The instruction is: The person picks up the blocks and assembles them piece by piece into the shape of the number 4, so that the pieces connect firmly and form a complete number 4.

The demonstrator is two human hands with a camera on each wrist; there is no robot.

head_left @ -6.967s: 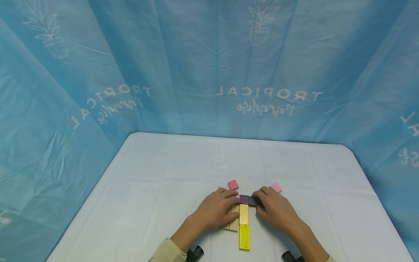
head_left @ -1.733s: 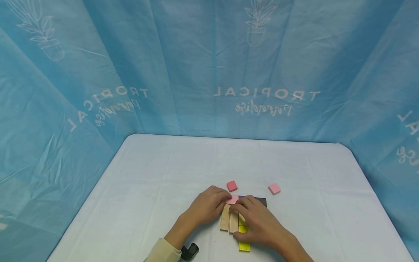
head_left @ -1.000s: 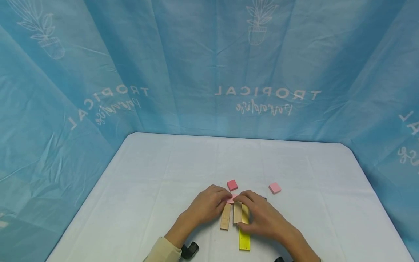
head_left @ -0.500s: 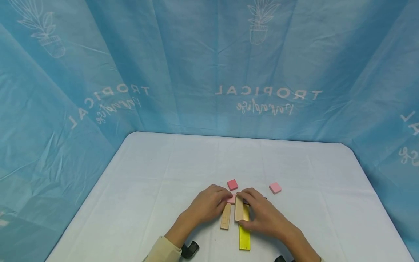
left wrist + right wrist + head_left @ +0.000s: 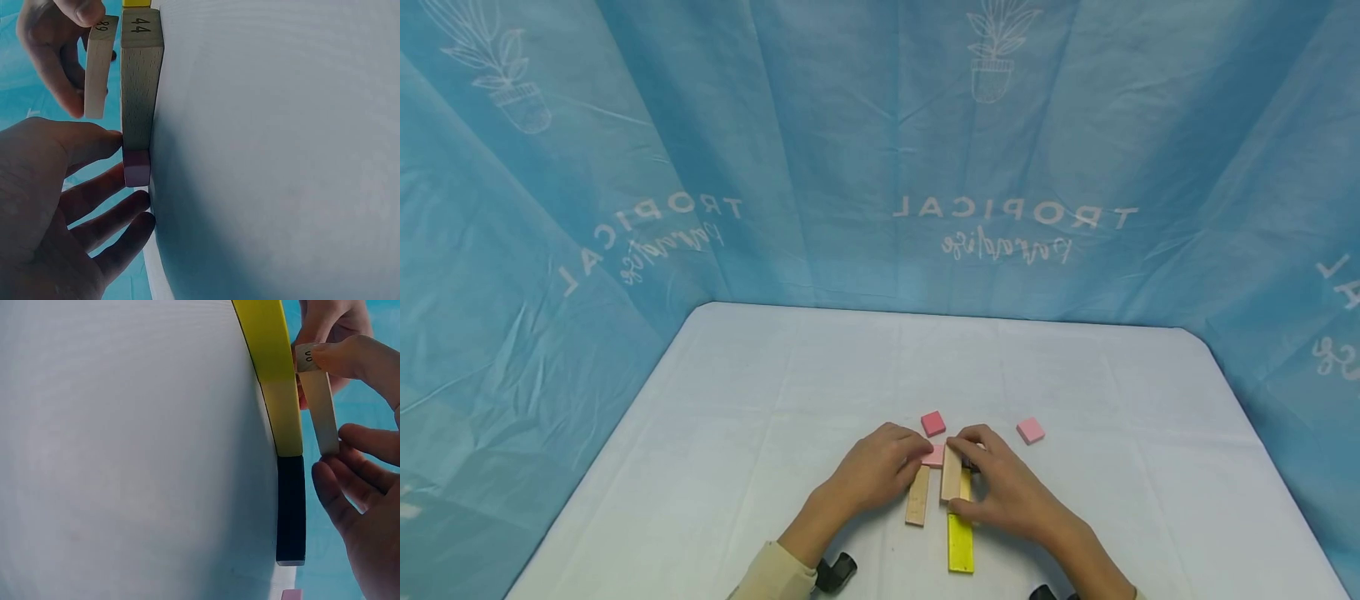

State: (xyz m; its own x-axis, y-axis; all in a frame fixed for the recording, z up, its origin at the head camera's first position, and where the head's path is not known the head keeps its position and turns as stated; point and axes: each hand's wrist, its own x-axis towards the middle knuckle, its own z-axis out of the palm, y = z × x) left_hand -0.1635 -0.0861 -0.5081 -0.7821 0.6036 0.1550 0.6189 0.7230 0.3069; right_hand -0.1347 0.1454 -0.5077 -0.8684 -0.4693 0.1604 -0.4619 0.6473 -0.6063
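My right hand (image 5: 1011,483) pinches a plain wooden block (image 5: 951,472) between thumb and fingers, raised above the row; a number shows on its end (image 5: 103,25). Under it run yellow blocks (image 5: 960,542), partly covered. My left hand (image 5: 880,471) grips the left end of a pink block (image 5: 934,456), thumb and index finger at its edges. A second wooden block (image 5: 139,87), marked 44, lies against the pink block, beside the left fingertips. A dark block (image 5: 291,509) extends right from the top of the yellow ones, mostly behind my right hand in the head view.
A red-pink square block (image 5: 933,423) lies beyond the left fingers and a light pink one (image 5: 1031,430) beyond the right hand. White cloth covers the table (image 5: 775,400). Blue printed curtains (image 5: 850,167) stand around it. A black wrist device (image 5: 837,573) sits under the left wrist.
My right hand left the dark block, took the right one of two wooden blocks, lifted it and shifted it slightly right over the yellow ones. My left hand stays at the pink block.
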